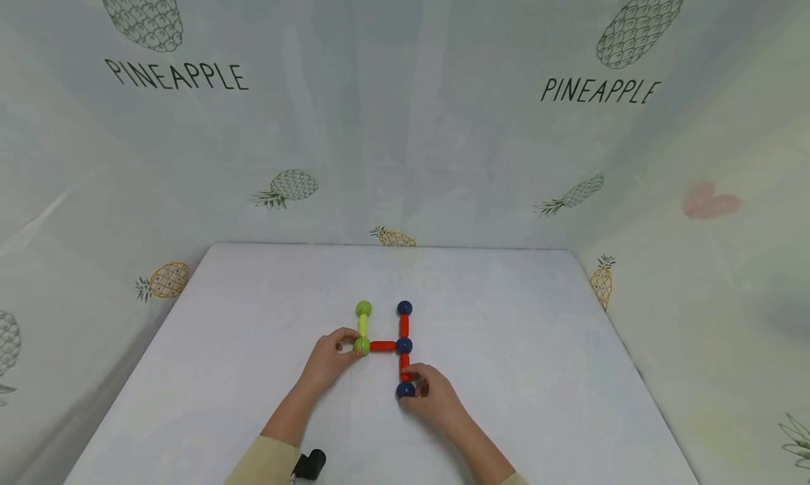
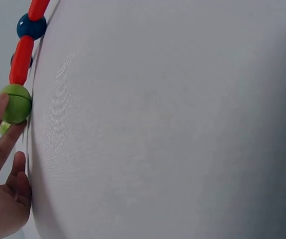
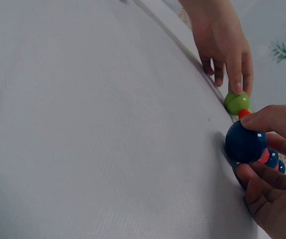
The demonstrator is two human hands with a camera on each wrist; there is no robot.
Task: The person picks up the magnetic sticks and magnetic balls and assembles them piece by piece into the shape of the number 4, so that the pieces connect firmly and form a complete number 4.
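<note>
A joined figure of balls and rods lies on the white table. My left hand pinches its lower green ball between thumb and finger. From that ball a yellow-green rod runs up to another green ball, and a red rod leads right to the middle blue ball. Above the middle ball, a second red rod ends in the far blue ball. Thumb and fingers of my right hand grip the near blue ball, beside a red rod partly covered by the fingers.
The white table has its far edge against a pale hanging cloth printed with pineapples. A black device sits by the left sleeve.
</note>
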